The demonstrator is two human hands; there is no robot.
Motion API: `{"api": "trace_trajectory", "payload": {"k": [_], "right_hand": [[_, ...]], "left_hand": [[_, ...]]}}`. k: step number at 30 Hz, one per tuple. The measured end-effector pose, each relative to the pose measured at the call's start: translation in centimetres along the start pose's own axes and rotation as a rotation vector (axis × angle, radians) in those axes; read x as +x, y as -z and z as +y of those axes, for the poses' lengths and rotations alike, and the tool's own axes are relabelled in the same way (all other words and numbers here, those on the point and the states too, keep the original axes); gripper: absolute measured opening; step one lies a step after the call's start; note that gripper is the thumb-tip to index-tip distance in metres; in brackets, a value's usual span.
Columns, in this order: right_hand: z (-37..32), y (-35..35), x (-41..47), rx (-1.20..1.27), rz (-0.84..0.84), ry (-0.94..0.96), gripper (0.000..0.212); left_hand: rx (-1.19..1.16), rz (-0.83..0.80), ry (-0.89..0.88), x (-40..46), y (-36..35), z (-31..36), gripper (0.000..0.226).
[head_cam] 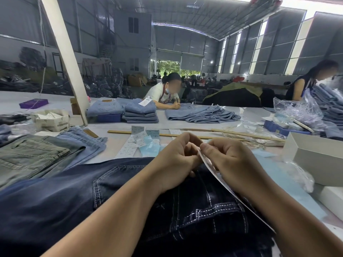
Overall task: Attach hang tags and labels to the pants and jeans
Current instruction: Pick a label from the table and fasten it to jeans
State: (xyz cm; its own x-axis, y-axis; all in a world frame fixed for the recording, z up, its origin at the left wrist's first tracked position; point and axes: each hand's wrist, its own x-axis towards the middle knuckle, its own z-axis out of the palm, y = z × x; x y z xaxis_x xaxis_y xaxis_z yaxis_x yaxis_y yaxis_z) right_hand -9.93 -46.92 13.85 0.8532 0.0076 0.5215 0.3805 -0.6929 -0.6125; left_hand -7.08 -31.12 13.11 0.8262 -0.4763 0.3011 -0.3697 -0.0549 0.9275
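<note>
Hang tag (219,178) edge-on above dark jeans (92,191), pinched at top by right hand (228,160). Left hand (178,160) curled against it; hold unclear. Beyond: label strips (130,147), wooden ruler (185,135). Right: white box (315,154).

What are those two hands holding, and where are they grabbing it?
Both hands pinch a thin card hang tag by its top end: the left hand and right hand meet there, above the dark jeans.
</note>
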Motion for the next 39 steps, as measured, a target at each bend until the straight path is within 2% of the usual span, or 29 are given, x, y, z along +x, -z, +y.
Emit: {"api": "trace_trajectory", "payload": {"k": [5, 11, 14, 17, 20, 23, 25, 31, 36, 39], "right_hand": [[-0.2, 0.6, 0.8, 0.112, -0.128, -0.101, 0.049], [-0.3, 0.8, 0.7, 0.194, -0.290, -0.153, 0.050], [-0.4, 1.0, 0.7, 0.203, -0.360, -0.169, 0.042], [-0.1, 1.0, 0.5, 0.184, -0.352, -0.175, 0.032], [0.4, 1.1, 0.3, 0.106, -0.282, -0.175, 0.031], [0.8, 0.8, 0.0, 0.042, -0.237, -0.193, 0.034], [0.9, 0.4, -0.1, -0.010, -0.224, -0.191, 0.035], [1.4, -0.8, 0.1, -0.161, -0.214, -0.216, 0.031], [1.4, -1.3, 0.5, -0.227, -0.215, -0.225, 0.045], [1.3, -1.2, 0.2, -0.231, -0.227, -0.209, 0.040]], "left_hand": [[0.109, 0.115, -0.118, 0.0, 0.0, -0.4, 0.029], [0.190, 0.149, -0.163, 0.0, 0.1, -0.5, 0.033], [0.223, 0.192, -0.171, 0.1, 0.0, -0.7, 0.032], [0.263, 0.232, -0.155, 0.3, 0.2, -0.9, 0.024], [0.410, 0.213, -0.059, 0.6, 0.2, -1.2, 0.015], [0.636, 0.191, 0.056, 1.1, 0.0, -1.1, 0.024], [0.709, 0.149, 0.128, 1.3, -0.1, -0.9, 0.029], [0.639, 0.089, 0.185, 1.4, -0.1, -0.5, 0.029], [0.647, -0.070, 0.268, 2.8, 0.0, 0.2, 0.009], [0.699, -0.126, 0.279, 4.0, 0.3, 0.8, 0.009]]}}
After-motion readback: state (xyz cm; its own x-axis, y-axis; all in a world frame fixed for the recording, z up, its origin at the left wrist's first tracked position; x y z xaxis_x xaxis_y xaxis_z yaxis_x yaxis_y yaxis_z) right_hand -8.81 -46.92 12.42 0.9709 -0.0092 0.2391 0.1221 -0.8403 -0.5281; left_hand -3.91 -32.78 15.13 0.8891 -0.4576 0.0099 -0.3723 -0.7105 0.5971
